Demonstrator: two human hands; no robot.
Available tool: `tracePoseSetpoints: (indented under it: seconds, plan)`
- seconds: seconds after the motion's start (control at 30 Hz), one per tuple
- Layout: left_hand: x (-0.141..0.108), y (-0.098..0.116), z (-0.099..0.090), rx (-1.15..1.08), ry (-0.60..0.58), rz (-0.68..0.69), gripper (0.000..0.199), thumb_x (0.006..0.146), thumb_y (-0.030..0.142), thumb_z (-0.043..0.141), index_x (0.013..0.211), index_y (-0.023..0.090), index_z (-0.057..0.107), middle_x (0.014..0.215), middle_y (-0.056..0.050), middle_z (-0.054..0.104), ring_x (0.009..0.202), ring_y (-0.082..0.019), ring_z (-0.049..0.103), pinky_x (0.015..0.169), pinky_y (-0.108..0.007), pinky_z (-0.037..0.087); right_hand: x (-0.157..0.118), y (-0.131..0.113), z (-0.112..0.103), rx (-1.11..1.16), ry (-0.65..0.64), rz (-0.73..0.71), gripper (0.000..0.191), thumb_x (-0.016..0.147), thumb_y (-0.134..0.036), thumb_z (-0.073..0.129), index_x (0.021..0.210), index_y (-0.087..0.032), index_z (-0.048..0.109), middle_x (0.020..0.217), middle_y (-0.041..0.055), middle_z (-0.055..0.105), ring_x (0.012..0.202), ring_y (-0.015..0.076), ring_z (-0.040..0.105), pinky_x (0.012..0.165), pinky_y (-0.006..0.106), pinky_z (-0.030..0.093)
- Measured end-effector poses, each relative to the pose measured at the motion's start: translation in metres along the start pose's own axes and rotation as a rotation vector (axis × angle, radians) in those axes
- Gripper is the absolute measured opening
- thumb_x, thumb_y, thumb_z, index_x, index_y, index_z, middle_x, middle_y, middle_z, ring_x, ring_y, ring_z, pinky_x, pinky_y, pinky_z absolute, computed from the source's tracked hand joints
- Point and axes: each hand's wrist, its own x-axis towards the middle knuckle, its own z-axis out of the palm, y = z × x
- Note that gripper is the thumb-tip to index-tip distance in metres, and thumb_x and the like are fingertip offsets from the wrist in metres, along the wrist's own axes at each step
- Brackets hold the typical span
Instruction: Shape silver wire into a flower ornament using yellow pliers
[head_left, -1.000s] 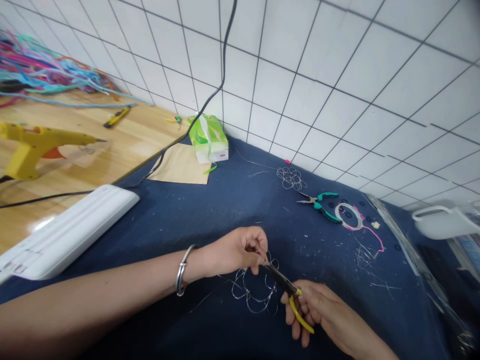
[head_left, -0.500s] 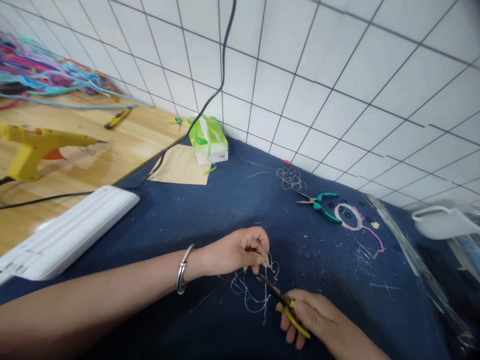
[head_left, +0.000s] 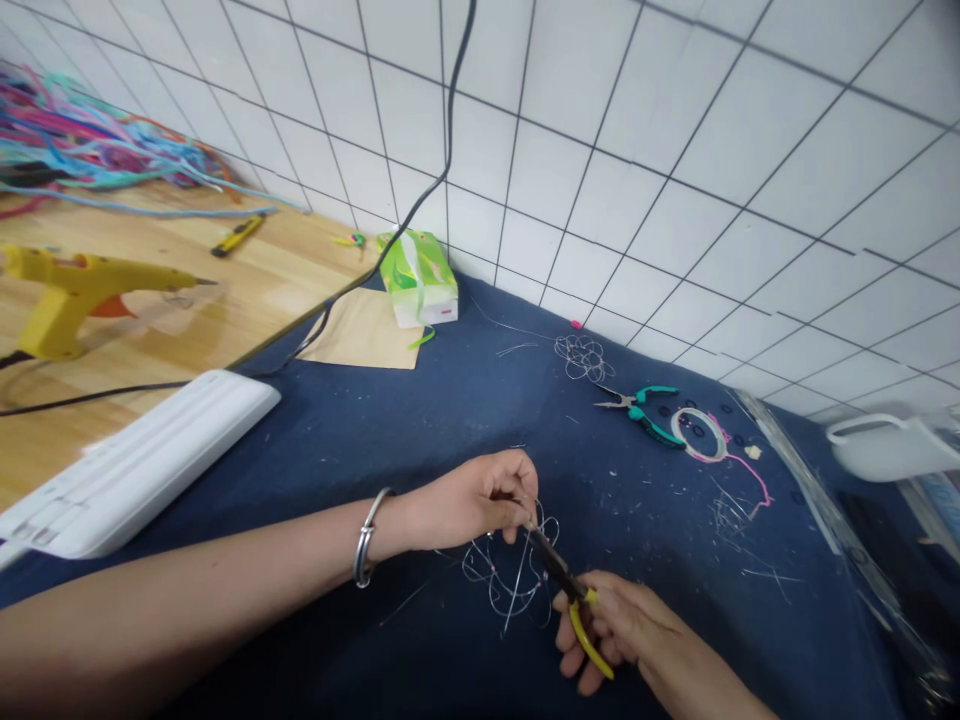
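Thumb and fingers pinched together, my left hand [head_left: 491,500] holds a looped piece of thin silver wire [head_left: 510,590], whose loops hang below the fingertips over the dark blue cloth. My right hand [head_left: 619,625] is wrapped round yellow-handled pliers [head_left: 574,595]. Their dark jaws point up and left and meet the wire close to my left fingertips. Whether the jaws are fully closed on the wire is too small to tell. A silver bangle [head_left: 365,540] is on my left wrist.
Teal-handled pliers [head_left: 637,406], a wire flower [head_left: 581,356] and a white ring [head_left: 699,434] lie beyond my hands. At left are a white power strip [head_left: 150,460] and a yellow glue gun [head_left: 90,290]. A tissue pack [head_left: 420,278] sits near the tiled wall.
The yellow pliers' jaws have moved slightly up and right, nearer my left fingertips. The straight wire end below has swung down and left. My left hand has barely moved.
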Motion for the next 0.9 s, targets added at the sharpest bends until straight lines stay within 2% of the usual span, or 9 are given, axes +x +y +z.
tracePoseSetpoints:
  seconds: [0.27, 0.67, 0.9]
  plan:
    - [-0.0002, 0.0033, 0.0015, 0.041, 0.015, 0.018, 0.011, 0.078, 0.009, 0.05, 0.086, 0.016, 0.046, 0.08, -0.001, 0.06, 0.06, -0.008, 0.054, 0.057, -0.022, 0.04, 0.0017, 0.007, 0.0018, 0.057, 0.034, 0.006, 0.038, 0.092, -0.042, 0.031, 0.103, -0.014, 0.055, 0.09, 0.0099, 0.059, 0.079, 0.0196, 0.06, 0.067, 0.035, 0.049]
    - [-0.0014, 0.0027, 0.0017, 0.104, 0.0, 0.004, 0.011, 0.078, 0.007, 0.048, 0.084, 0.016, 0.045, 0.077, 0.0, 0.058, 0.06, -0.008, 0.054, 0.055, -0.022, 0.039, 0.0034, 0.0094, 0.0021, -0.019, 0.065, -0.021, 0.037, 0.092, -0.043, 0.03, 0.096, -0.015, 0.054, 0.083, 0.0062, 0.058, 0.064, 0.0128, 0.057, 0.052, 0.024, 0.045]
    - [-0.0025, 0.0067, 0.0029, 0.183, 0.019, -0.019, 0.011, 0.077, 0.008, 0.049, 0.082, 0.016, 0.044, 0.075, 0.001, 0.059, 0.059, -0.009, 0.054, 0.053, -0.022, 0.038, 0.0043, 0.0078, 0.0038, -0.04, 0.076, -0.014, 0.037, 0.092, -0.044, 0.03, 0.096, -0.015, 0.054, 0.081, 0.0045, 0.056, 0.063, 0.0117, 0.054, 0.05, 0.023, 0.044]
